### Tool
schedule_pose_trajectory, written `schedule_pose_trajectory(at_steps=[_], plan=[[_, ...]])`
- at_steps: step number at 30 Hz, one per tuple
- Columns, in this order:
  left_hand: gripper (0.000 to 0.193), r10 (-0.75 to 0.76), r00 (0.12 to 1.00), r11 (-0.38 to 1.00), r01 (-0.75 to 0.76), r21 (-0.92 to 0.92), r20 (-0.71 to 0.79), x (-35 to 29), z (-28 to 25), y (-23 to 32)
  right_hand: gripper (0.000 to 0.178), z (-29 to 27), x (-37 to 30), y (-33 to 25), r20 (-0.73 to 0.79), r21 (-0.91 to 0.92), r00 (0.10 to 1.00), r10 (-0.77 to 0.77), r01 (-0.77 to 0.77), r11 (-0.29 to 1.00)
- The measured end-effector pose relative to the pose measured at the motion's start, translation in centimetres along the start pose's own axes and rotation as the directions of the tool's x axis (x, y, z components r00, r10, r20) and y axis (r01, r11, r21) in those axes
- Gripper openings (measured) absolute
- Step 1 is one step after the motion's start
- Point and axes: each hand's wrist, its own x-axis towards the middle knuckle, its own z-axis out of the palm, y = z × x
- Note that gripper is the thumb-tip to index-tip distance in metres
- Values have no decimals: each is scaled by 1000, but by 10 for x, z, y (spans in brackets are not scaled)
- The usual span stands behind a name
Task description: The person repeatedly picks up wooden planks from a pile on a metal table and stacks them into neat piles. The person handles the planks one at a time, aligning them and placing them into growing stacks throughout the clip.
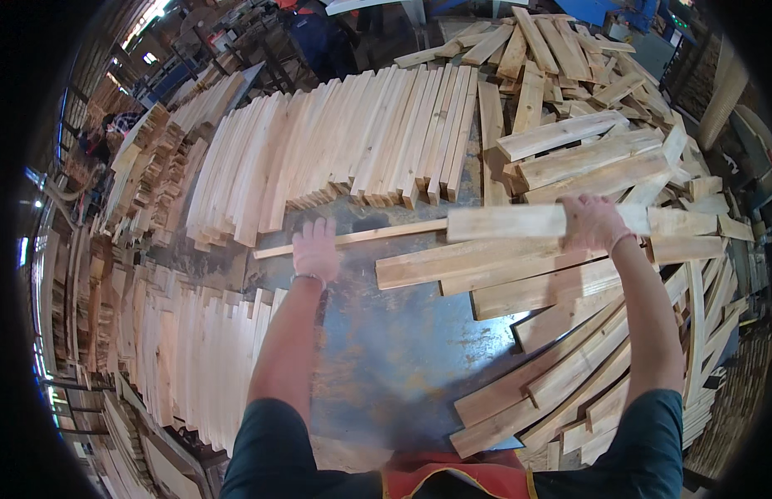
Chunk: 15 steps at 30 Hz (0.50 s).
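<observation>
My right hand [594, 223], in a pale pinkish glove, grips a light wooden board [506, 224] from above near its right part. The board lies crosswise over other boards and is slightly blurred. To the left, my left hand [317, 251], gloved alike, rests with outstretched fingers across a narrow wooden strip [386, 234]. The strip's right end meets the held board's left end; whether they are joined I cannot tell. Just below the held board, loose boards [477, 262] fan out over the metal tabletop [386, 333].
Beyond my hands stands a long row of boards on edge [344, 141]; another row [203, 358] is at the near left. A jumbled heap of boards [560, 75] rises at the far right. More stacks [145, 183] line the left. A person [319, 37] stands beyond the table.
</observation>
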Motion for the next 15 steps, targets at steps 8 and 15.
schedule_pose_trajectory(at_steps=[8,15], plan=[[51,83,996,995,-82,50,-16,5,43,-37,88,77,-97,-38,49,28,981,-188,187,982],[46,125,949,949,-199,-244,-290,-92,6,-2,88,72,-141,-77,34,432,999,-40,22,901]])
